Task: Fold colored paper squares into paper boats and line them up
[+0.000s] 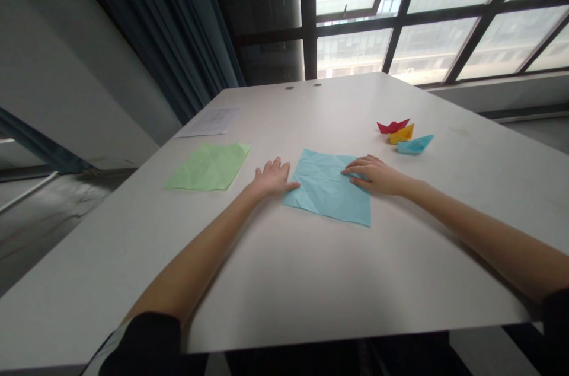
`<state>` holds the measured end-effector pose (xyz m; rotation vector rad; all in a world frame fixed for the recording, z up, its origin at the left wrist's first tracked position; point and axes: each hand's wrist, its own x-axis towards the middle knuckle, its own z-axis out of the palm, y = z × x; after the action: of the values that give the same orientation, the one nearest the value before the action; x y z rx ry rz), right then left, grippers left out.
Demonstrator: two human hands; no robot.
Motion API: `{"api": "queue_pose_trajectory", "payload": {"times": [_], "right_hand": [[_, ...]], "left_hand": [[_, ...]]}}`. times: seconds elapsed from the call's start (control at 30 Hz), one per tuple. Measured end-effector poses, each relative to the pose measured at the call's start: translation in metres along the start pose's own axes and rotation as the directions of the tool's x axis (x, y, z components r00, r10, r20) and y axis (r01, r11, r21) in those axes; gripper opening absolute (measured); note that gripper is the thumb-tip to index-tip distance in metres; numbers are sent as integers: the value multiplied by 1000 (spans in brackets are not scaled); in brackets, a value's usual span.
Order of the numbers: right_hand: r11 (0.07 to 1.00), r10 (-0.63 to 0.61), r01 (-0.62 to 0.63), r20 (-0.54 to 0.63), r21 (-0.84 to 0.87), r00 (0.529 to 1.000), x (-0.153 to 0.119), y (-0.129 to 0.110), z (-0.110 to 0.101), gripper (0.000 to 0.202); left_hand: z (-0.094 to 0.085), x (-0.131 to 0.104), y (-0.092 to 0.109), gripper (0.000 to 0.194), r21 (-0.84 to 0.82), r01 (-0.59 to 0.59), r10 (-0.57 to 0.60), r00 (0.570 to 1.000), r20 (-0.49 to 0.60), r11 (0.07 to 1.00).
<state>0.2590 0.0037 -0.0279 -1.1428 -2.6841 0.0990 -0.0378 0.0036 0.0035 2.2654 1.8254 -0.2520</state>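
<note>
A creased sheet of light blue paper (326,189) lies unfolded on the white table in front of me. My left hand (273,178) rests palm down at the sheet's left edge, fingers spread, with the thumb on the paper. On the right part of the sheet lies my right hand (371,174), its fingers stretched out over the paper. Neither hand grips anything. To the left of my left hand is a light green sheet of paper (208,166), also creased and lying flat.
Beyond my right hand stand three folded paper boats: a red one (393,126), a yellow one (402,134) and a blue one (415,145). A white printed sheet (211,121) lies at the table's left edge. The white table (288,281) ends close to my body.
</note>
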Motion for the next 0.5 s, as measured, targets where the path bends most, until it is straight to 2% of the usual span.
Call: {"api": "queue_pose_trajectory", "payload": {"times": [0.1, 0.27, 0.4, 0.5], "right_hand": [[1000, 6, -6, -24, -20, 1000, 0, -7, -5, 38], [1000, 30, -30, -7, -1, 1000, 0, -16, -7, 41], [978, 202, -204, -58, -47, 978, -1, -4, -3, 54], [943, 328, -328, -5, -58, 945, -2, 10, 1, 69]], "left_hand": [[2, 7, -5, 62, -34, -1, -1, 999, -37, 999], [4, 13, -10, 61, -74, -130, 125, 990, -67, 989], [6, 14, -11, 59, -75, -165, 159, 984, -79, 983], [6, 16, -11, 59, -80, -157, 150, 985, -80, 984]]}}
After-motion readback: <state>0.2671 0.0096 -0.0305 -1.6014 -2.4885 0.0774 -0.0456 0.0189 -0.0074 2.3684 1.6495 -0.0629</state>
